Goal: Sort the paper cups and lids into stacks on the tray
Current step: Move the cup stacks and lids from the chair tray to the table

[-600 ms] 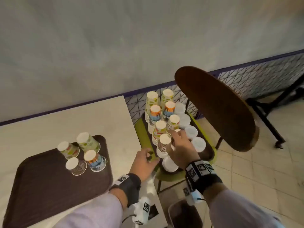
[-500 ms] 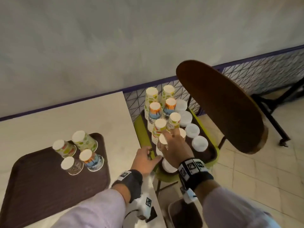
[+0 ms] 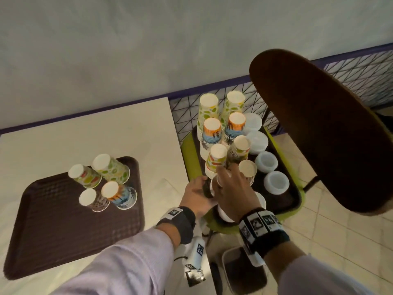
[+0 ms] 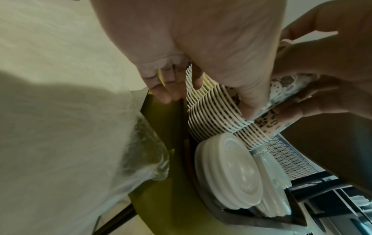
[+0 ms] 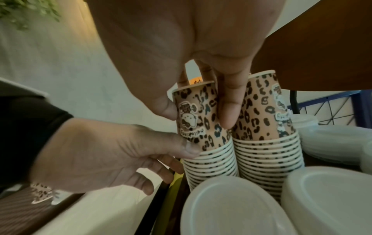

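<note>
- Right wrist view: fingers [image 5: 229, 114] of the right hand [image 5: 181, 39] are clamped on the topmost upturned leopard-print paper cup [image 5: 197, 117], mid-wall.
- The left hand [image 5: 100, 155] braces the nested stack [image 5: 213, 167] beneath, thumb on its rims.
- The cup looks light and thin-walled and probably crushes easily; grip near the stiff closed base.
- The stack stands beside white plastic lids [image 5: 227, 206] on a green chair seat [image 3: 189, 154]; the brown plastic tray [image 3: 53, 231] lies on the bench [image 3: 127, 135].

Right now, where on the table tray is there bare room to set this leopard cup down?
The table tray is bare along its near and left parts; only its far right corner holds four upturned cups. The table between tray and wall is free too. The chair tray is crowded with cup stacks and lids.
</note>
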Tool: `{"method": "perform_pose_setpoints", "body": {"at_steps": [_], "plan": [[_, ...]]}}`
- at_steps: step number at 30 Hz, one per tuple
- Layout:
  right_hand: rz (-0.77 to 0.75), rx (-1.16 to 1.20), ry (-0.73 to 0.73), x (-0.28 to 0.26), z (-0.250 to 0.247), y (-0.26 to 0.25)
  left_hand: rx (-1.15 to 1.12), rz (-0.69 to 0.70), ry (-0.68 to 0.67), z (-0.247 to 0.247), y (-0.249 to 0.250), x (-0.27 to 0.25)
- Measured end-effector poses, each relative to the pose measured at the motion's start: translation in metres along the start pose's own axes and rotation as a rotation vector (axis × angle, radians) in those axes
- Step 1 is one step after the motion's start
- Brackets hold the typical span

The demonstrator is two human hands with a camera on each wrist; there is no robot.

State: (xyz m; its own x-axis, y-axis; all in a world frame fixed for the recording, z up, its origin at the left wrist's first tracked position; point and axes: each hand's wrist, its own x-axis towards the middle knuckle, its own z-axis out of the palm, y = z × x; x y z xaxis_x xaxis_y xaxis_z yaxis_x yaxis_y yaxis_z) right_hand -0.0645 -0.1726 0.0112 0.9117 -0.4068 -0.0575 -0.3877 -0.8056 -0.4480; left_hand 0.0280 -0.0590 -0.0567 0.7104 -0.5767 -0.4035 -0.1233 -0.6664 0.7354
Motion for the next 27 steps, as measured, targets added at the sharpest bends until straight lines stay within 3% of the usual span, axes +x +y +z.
{"method": "perform_pose_setpoints", "body": {"at_steps": [6,10,16,27], "plan": [[0.053,-0.015,-0.051,-0.012,-0.002,0.002,0.161,0.015,-0.041,-0.005,0.012,-0.006],[0.043,-0.025,0.022,-0.019,0.0,0.003,0.26,0.07,-0.045,0.0,0.015,-0.008],[0.019,-0.028,0.074,-0.026,0.003,0.007,0.257,0.012,-0.045,0.009,0.02,-0.002],[-0.041,0.037,0.158,-0.031,0.008,0.008,0.255,0.097,0.053,0.014,0.027,-0.003]]}}
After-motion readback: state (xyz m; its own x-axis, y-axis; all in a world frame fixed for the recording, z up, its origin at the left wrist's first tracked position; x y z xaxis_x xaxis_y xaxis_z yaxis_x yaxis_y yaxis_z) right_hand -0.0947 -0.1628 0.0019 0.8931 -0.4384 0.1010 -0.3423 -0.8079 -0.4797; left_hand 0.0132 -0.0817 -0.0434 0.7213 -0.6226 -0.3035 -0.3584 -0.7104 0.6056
